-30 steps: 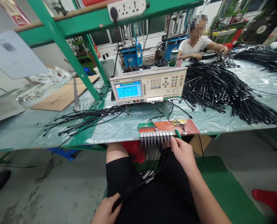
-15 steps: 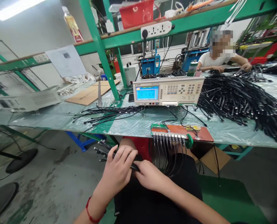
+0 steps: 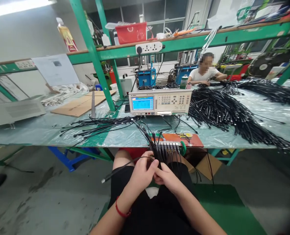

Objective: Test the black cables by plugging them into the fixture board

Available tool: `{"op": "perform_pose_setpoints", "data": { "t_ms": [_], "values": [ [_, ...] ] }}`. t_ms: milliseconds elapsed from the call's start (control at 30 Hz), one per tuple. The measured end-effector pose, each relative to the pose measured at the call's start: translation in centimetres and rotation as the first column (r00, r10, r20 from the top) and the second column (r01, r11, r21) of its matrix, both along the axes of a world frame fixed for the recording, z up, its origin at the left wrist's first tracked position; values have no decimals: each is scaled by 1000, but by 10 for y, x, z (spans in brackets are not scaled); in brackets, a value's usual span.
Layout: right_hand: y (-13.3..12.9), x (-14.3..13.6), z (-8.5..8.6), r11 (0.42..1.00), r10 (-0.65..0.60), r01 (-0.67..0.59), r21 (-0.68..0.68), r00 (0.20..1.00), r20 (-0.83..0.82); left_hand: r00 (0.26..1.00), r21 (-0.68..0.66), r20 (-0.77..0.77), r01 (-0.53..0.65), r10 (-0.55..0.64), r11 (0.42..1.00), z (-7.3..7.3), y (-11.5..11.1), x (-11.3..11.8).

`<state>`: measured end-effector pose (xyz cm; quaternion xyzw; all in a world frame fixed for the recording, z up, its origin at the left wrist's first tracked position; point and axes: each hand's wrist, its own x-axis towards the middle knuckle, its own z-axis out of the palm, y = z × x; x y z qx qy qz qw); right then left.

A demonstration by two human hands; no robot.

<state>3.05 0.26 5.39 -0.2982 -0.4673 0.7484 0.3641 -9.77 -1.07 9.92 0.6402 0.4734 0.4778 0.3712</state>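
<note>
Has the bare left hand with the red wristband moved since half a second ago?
Yes: the left hand moved rightward, judged against the boxy cream tester with the blue screen.

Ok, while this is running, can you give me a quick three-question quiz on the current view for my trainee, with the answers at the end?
1. Multiple choice: on the wearer's own side, where is the red bracelet: A) right, B) left?
2. True or false: the left hand and right hand meet at a bundle of black cables.
3. Fill in: the lit screen of the meter is mostly ____ in colour.

Key: 1. B. 2. True. 3. Blue.
</note>
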Motion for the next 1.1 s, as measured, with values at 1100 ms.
{"op": "perform_pose_setpoints", "data": {
  "t_ms": [1100],
  "values": [
    [36, 109, -3, 756, -640, 654, 29, 748, -175, 845, -408, 485, -11, 226, 913, -58, 4, 58]
  ]
}}
